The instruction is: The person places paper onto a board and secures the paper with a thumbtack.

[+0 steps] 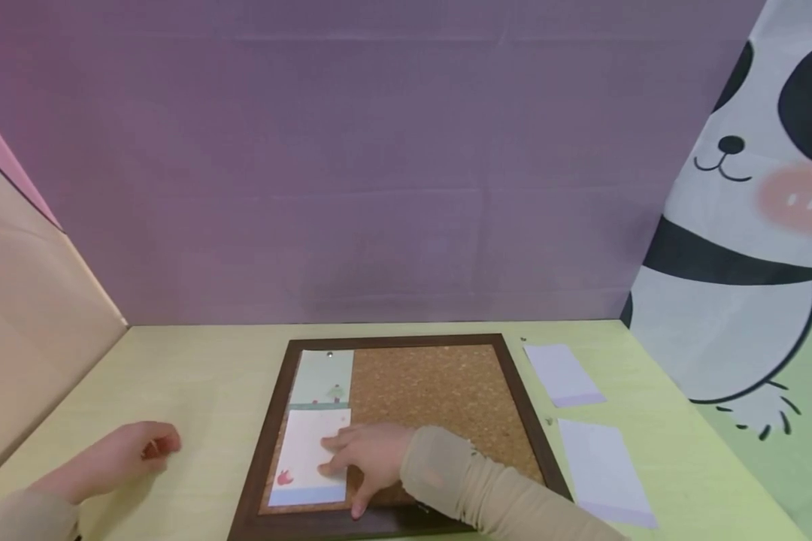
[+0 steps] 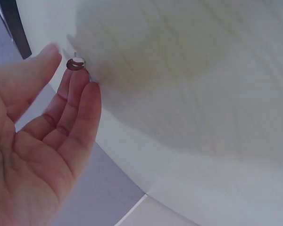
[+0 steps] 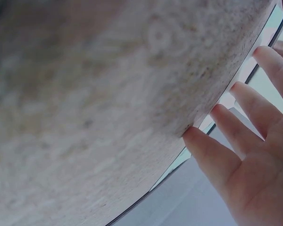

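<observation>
My right hand [image 1: 372,456] lies with spread fingers on a white card [image 1: 304,443] with a red print and a blue bottom strip, pressing it on the left of the cork board [image 1: 433,391]. In the right wrist view its fingers [image 3: 226,155] are spread along the cork surface. Above that card is a pale green card [image 1: 325,376] with a small tack [image 1: 330,354] at its top. Left of the board, my left hand [image 1: 125,454] holds a shiny metal thumbtack [image 2: 76,62] at its curled fingertips, its point away from the fingers.
A dark wooden frame [image 1: 260,451] borders the cork. Two pale cards with lilac strips, an upper card [image 1: 563,374] and a lower card [image 1: 605,469], lie right of the board. Small tacks lie near them, one tack [image 1: 549,421] between. A purple backdrop [image 1: 379,188] stands behind the table.
</observation>
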